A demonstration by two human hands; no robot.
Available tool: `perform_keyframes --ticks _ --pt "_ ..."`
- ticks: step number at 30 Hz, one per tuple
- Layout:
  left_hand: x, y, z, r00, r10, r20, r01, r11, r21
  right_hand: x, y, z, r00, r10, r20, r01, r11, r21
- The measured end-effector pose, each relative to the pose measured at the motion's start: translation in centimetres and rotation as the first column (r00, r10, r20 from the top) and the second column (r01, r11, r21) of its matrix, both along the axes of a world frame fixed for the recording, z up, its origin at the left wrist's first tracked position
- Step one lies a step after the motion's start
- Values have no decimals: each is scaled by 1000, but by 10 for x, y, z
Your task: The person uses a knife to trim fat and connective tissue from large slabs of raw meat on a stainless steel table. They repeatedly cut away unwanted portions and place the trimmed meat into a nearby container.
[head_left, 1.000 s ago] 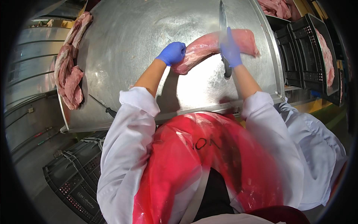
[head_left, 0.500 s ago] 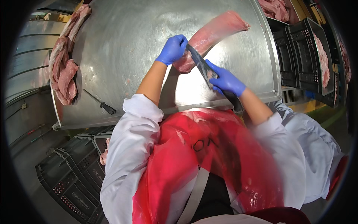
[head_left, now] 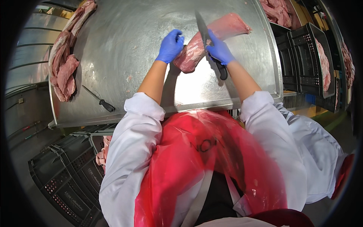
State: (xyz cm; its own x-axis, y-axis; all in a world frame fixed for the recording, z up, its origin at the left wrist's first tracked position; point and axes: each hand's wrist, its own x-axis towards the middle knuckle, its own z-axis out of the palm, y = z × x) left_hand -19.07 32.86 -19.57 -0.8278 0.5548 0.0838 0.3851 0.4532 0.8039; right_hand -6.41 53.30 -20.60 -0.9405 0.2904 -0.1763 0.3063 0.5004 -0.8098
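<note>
A long piece of pink meat (head_left: 193,53), like a pork loin, lies slantwise on the steel table (head_left: 124,49). Just beside its near left end is my left hand (head_left: 170,46) in a blue glove, fingers curled closed. What they hold, if anything, is hidden. My right hand (head_left: 219,50), also gloved in blue, is closed on a large knife (head_left: 202,27) over the middle of the meat. Its dark blade points away from me, and its black handle end sticks out below the palm.
A sharpening steel (head_left: 99,99) with a black handle lies at the table's near left. Long meat strips (head_left: 64,64) line the left edge. Black crates (head_left: 302,56) stand on the right, with another crate (head_left: 68,185) below left. A white-clothed person (head_left: 314,151) is close on my right.
The knife has swung up from slanting toward me to pointing away over the meat. My right hand has risen with it; my left hand has shifted slightly left, away from the blade.
</note>
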Motion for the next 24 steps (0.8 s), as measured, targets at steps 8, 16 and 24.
perform_keyframes --ticks 8,16,24 --pt "-47 -62 19 951 290 -112 -264 944 200 186 -55 102 909 295 294 -173 909 -379" --pt "-38 -41 23 975 211 -73 -193 959 206 71 -36 76 986 27 165 -27 1000 -5" --pt "-50 -72 21 958 270 -98 -229 925 304 170 -69 54 947 316 50 -320 940 115"
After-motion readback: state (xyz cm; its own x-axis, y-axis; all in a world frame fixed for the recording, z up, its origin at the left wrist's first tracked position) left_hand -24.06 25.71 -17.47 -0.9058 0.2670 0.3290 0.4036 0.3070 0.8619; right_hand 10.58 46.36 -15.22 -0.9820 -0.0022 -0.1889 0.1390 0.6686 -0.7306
